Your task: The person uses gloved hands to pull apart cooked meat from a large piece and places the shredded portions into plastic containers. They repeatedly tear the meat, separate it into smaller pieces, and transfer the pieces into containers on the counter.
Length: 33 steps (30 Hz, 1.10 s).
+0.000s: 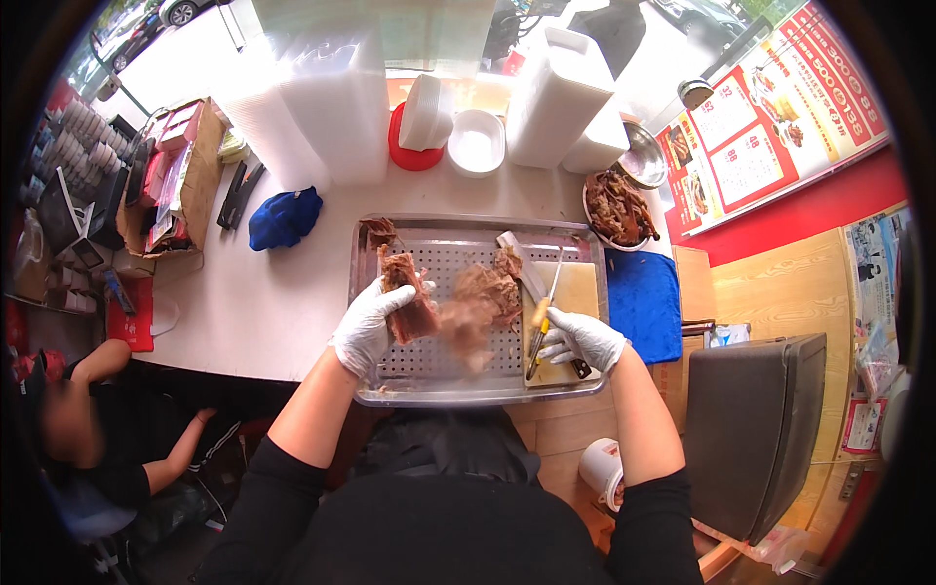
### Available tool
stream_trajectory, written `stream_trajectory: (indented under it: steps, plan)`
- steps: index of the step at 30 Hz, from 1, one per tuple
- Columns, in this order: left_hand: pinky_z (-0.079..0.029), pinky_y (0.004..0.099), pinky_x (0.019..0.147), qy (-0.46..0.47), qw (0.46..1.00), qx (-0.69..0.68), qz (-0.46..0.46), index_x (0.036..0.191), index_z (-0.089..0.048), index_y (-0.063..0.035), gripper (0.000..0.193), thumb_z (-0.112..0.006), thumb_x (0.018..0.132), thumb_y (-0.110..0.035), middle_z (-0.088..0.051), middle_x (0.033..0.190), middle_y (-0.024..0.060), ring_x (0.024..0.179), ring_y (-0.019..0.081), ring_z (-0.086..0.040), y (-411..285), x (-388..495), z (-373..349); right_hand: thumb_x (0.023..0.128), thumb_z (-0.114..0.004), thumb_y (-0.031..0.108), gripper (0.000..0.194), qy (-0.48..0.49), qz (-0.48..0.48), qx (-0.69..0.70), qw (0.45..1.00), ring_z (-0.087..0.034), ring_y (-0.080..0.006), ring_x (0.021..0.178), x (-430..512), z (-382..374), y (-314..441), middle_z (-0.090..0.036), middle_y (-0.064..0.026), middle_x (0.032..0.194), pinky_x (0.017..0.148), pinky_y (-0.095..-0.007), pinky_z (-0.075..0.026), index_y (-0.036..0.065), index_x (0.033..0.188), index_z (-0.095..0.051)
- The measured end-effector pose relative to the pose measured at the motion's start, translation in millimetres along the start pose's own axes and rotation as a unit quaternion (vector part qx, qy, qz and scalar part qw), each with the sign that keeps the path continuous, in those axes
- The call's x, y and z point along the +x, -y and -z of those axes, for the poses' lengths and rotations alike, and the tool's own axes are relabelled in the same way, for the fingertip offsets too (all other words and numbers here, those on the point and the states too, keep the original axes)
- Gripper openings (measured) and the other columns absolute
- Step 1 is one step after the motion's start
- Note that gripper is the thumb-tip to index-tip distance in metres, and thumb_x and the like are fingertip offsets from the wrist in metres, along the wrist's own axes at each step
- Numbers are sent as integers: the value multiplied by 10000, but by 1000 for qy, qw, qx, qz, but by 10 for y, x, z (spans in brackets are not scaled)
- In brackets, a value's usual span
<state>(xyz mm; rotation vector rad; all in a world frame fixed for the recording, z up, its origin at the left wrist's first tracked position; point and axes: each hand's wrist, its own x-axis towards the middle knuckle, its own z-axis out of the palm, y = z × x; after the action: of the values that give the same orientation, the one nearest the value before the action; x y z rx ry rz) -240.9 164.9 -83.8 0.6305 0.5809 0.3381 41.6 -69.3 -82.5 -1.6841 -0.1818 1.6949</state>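
Observation:
My left hand [369, 325], in a white glove, grips a slab of cooked meat [413, 307] above the left side of a perforated metal tray [409, 369]. Blurred pieces of meat [475, 300] are in the tray's middle, and a small scrap [379, 232] sits in its far left corner. My gloved right hand [589, 342] is over a cutting board [578, 281] at the tray's right. Its thumb meets the wooden handle of a thin metal pick [541, 313]; whether it grips it is unclear. By its fingers are a yellow-and-black-handled tool [537, 344] and a knife [523, 263].
A bowl of meat pieces [618, 208] and a blue cloth [643, 307] are right of the tray. Stacked white containers [559, 102] line the far side. A crumpled blue cloth [285, 218] and a cardboard box [194, 175] stand left. Another person [131, 439] is at lower left.

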Motion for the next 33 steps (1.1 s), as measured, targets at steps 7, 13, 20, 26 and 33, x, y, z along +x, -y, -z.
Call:
stream_trajectory:
  steps: [7,13,20,26,33]
  plan:
    - [-504,487,1014,83,990,-117,3,1341,-456,-9,649,-667,727,-26,-621,1140,154,1096,340,-635,-111,-197,-232,1013,-435,613,716,66,243,216,943,-664,-270,1102,-574,-328,425,-639,-145,1258,920,-380,-546,32,1428,-467]
    - [-466,436,1057,175,979,-108,2,1462,-370,-66,842,-760,718,-17,-591,1255,116,1156,294,-606,-96,-215,-608,859,-763,76,360,-174,555,-339,739,-659,-239,1010,-706,-1394,811,-696,-95,1119,924,-345,-514,53,1208,-679]
    - [-350,378,1164,92,976,87,-179,1536,-294,-71,750,-687,897,-64,-392,1492,103,1392,235,-399,4,-276,-650,780,-813,143,399,-250,576,-403,666,-651,-288,927,-642,-1881,1005,-675,-99,991,850,-389,-520,79,1159,-705]
    - [-328,331,1165,82,942,89,-315,1480,-370,-95,458,-444,1084,-313,-444,1385,83,1343,190,-415,180,-214,-688,768,-813,120,279,-242,576,-343,701,-630,-271,860,-521,-2063,1050,-644,-96,927,787,-378,-512,62,1018,-706]
    - [-373,338,1118,60,957,111,-260,1534,-125,-118,752,-633,981,-127,-463,1297,49,1230,141,-485,175,-311,-654,764,-821,81,207,-232,581,-295,722,-600,-247,783,-433,-2179,938,-613,-82,859,735,-358,-499,58,902,-669]
